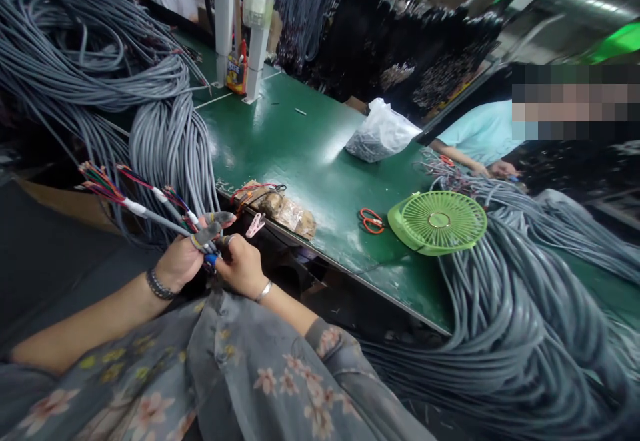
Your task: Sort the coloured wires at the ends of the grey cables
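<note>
Several grey cables [167, 223] pass through my left hand [187, 254], which is closed around them in front of my body. Their stripped ends fan out to the left as thin coloured wires [103, 184], with white wrapping [135, 207] where the grey jacket stops. Grey covers sit on some fingertips of that hand. My right hand [243, 264] is closed close beside it, pinching the cables lower down. A small blue piece [211, 259] shows at its fingers; whether it is a finger cover or something else I cannot tell.
Large grey cable bundles [167, 134] hang over the table's left end, more [500, 307] at the right. On the green table [280, 141] are a green fan [437, 221], red-handled scissors [371, 221], a plastic bag [380, 132] and a taped block [285, 211]. A co-worker [480, 134] works across.
</note>
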The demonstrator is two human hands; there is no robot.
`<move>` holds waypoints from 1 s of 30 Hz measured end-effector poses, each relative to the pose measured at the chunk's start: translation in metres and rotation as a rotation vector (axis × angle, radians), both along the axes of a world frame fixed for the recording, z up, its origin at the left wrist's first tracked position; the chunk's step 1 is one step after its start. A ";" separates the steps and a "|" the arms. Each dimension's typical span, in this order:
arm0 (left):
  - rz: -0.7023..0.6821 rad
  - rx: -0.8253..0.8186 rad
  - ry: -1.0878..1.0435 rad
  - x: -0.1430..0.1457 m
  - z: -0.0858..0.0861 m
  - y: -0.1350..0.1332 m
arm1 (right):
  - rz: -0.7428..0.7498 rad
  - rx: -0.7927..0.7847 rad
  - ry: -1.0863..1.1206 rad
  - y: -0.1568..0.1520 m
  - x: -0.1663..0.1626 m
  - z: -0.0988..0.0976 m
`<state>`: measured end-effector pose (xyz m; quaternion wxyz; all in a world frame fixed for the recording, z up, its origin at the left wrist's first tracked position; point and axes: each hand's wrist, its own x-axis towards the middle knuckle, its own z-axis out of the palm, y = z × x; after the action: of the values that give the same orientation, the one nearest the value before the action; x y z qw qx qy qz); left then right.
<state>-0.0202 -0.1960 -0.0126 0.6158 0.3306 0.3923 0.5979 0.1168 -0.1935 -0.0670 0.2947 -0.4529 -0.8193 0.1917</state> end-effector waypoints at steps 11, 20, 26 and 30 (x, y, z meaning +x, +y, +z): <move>-0.275 0.075 0.171 -0.012 -0.012 -0.006 | 0.038 0.082 0.150 -0.001 0.011 -0.017; -0.098 0.074 0.253 -0.009 -0.008 -0.014 | 0.022 -0.045 0.210 -0.005 0.019 -0.018; 0.092 0.153 0.030 -0.030 0.022 -0.013 | 0.003 -0.008 0.312 -0.006 0.025 -0.020; 0.036 0.189 0.315 -0.081 0.038 -0.011 | 0.030 -0.042 0.288 -0.006 0.031 -0.015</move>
<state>-0.1009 -0.2072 0.0253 0.5021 0.4693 0.4321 0.5839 0.1482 -0.1995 -0.0825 0.3966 -0.4147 -0.7710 0.2761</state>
